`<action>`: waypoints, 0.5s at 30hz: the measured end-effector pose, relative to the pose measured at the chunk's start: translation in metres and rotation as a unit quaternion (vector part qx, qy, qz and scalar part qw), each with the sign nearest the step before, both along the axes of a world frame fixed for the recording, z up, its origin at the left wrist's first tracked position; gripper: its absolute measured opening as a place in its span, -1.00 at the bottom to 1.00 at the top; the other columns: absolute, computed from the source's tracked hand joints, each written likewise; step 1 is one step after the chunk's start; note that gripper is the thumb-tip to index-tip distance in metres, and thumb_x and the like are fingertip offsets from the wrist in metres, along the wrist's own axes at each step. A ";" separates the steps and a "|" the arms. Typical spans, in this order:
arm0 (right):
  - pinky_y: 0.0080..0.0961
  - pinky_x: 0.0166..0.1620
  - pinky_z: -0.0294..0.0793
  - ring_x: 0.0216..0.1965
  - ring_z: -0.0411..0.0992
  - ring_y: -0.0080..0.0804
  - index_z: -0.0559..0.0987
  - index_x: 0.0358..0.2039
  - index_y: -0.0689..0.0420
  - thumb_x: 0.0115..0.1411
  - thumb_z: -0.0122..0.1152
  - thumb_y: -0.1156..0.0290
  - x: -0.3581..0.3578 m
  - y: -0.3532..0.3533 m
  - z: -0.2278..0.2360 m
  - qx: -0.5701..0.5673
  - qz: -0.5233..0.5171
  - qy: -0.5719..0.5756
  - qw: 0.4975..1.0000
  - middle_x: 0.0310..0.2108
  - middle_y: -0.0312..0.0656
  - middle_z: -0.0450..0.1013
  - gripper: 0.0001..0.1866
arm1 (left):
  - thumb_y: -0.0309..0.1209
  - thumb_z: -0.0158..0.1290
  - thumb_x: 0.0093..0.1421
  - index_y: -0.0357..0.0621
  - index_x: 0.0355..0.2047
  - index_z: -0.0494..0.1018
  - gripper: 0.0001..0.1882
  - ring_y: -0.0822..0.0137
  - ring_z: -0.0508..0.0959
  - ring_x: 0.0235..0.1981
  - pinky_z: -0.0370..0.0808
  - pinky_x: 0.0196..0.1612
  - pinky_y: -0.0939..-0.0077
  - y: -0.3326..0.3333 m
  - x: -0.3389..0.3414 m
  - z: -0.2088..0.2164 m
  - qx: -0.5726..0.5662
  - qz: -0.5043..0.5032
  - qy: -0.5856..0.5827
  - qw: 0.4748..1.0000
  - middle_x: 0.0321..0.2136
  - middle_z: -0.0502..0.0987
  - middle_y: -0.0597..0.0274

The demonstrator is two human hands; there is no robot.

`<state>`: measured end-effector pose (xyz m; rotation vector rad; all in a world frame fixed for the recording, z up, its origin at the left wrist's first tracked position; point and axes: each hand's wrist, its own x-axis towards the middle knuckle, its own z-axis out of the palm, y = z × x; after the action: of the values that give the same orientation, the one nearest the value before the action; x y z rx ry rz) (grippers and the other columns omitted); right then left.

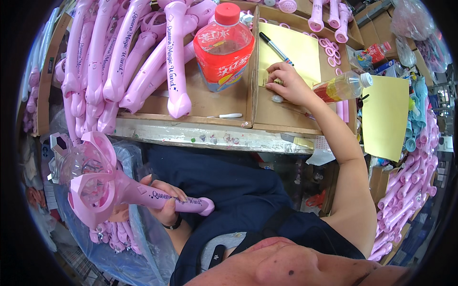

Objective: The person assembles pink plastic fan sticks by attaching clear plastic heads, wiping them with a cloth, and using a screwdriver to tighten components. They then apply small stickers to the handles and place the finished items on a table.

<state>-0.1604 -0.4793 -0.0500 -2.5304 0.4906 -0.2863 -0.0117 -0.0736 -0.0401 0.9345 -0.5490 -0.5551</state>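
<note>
Containers first. Two open cardboard trays, side by side on bench (pixel 205 138). In left tray (pixel 206 104): pink handles (pixel 119 52) heaped toward its left side, some overhanging front edge. Near its right wall: big bottle (pixel 223 52), red cap, red label; can't tell how full. At front edge, near right corner: white-handled screwdriver (pixel 230 116).

In right tray (pixel 267 113): yellow sheet (pixel 305 52), marker (pixel 276 47) laid slantwise on it, pink rings (pixel 330 50) along right side. Near right wall: clear bottle (pixel 341 88), white cap, red-and-yellow lower part; can't tell whether upright or tilted.

In front of bench, toward its left end: blue plastic liner (pixel 155 248) with pink parts (pixel 119 236) inside. Past right edge of right tray: second yellow sheet (pixel 386 117), then pile of more pink handles.

Hands: well apart. Left hand (pixel 167 201) closed around shaft of pink wand (pixel 133 191). Holding it off bench, in front of front edge, clear-ball head to the left, partly over liner. Right hand (pixel 288 86) half curled at near edge of first sheet, fingers bent; can't tell whether pinching anything. Just beside it: small clear piece (pixel 277 98).
</note>
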 end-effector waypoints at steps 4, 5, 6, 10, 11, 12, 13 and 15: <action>-0.30 0.09 0.27 0.00 0.29 -0.13 0.53 -0.43 0.17 0.06 0.23 0.36 0.001 0.000 -0.001 -0.026 0.003 0.004 1.000 -0.14 -0.11 0.39 -0.85 | -0.58 0.10 -0.01 -0.20 0.19 0.00 -0.24 0.25 0.48 -0.65 0.55 -0.52 0.39 0.000 0.000 0.000 -0.002 0.000 0.003 1.000 -0.48 0.41 0.07; -0.30 0.09 0.27 0.00 0.29 -0.12 0.53 -0.42 0.17 0.06 0.23 0.36 0.001 -0.001 -0.001 -0.018 0.008 -0.004 1.000 -0.13 -0.11 0.39 -0.85 | -0.58 0.10 -0.01 -0.20 0.19 0.00 -0.24 0.25 0.48 -0.65 0.55 -0.52 0.39 0.000 0.000 0.000 -0.002 0.000 0.003 1.000 -0.48 0.41 0.07; -0.30 0.09 0.27 0.00 0.29 -0.12 0.52 -0.42 0.17 0.06 0.24 0.36 0.001 -0.001 0.001 -0.007 0.013 -0.005 1.000 -0.13 -0.11 0.38 -0.85 | -0.58 0.10 -0.01 -0.20 0.19 0.00 -0.24 0.25 0.48 -0.65 0.55 -0.52 0.39 0.000 0.001 0.000 -0.002 -0.001 0.004 1.000 -0.48 0.41 0.07; -0.31 0.09 0.28 0.00 0.28 -0.11 0.52 -0.41 0.17 0.06 0.24 0.37 -0.002 -0.001 0.005 0.001 0.031 -0.007 1.000 -0.11 -0.10 0.37 -0.84 | -0.55 0.09 0.00 -0.21 0.20 -0.02 -0.24 0.27 0.45 -0.67 0.53 -0.54 0.43 -0.001 0.000 0.001 0.008 0.001 -0.007 1.000 -0.48 0.39 0.09; -0.31 0.09 0.28 0.01 0.28 -0.11 0.52 -0.41 0.17 0.06 0.24 0.37 -0.002 -0.001 0.005 -0.004 0.029 -0.005 1.000 -0.10 -0.10 0.36 -0.84 | -0.53 0.08 0.02 -0.23 0.20 -0.03 -0.24 0.30 0.43 -0.68 0.51 -0.56 0.47 -0.002 0.000 0.001 0.016 0.006 -0.015 1.000 -0.49 0.37 0.11; -0.31 0.10 0.28 0.01 0.28 -0.11 0.52 -0.41 0.17 0.06 0.24 0.37 -0.002 0.000 0.005 -0.009 0.028 -0.004 1.000 -0.10 -0.10 0.36 -0.85 | -0.51 0.08 0.03 -0.24 0.20 -0.05 -0.24 0.32 0.40 -0.70 0.48 -0.59 0.51 -0.002 -0.001 0.001 0.025 0.010 -0.021 0.999 -0.50 0.36 0.12; -0.31 0.10 0.28 0.01 0.28 -0.11 0.52 -0.41 0.17 0.06 0.24 0.37 -0.001 0.000 0.005 -0.015 0.031 -0.007 0.999 -0.09 -0.10 0.36 -0.85 | -0.51 0.08 0.03 -0.24 0.20 -0.05 -0.24 0.32 0.40 -0.70 0.48 -0.59 0.51 -0.002 -0.001 0.001 0.026 0.011 -0.022 0.999 -0.50 0.36 0.12; -0.31 0.10 0.28 0.02 0.27 -0.10 0.52 -0.41 0.16 0.06 0.24 0.37 0.000 0.001 0.005 -0.012 0.021 0.001 1.000 -0.09 -0.09 0.36 -0.85 | -0.50 0.08 0.03 -0.24 0.20 -0.05 -0.23 0.32 0.40 -0.70 0.48 -0.59 0.51 -0.003 -0.002 0.001 0.029 0.013 -0.018 0.999 -0.50 0.36 0.12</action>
<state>-0.1606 -0.4783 -0.0452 -2.5609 0.4367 -0.2741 -0.0133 -0.0764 -0.0392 1.0062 -0.5543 -0.5332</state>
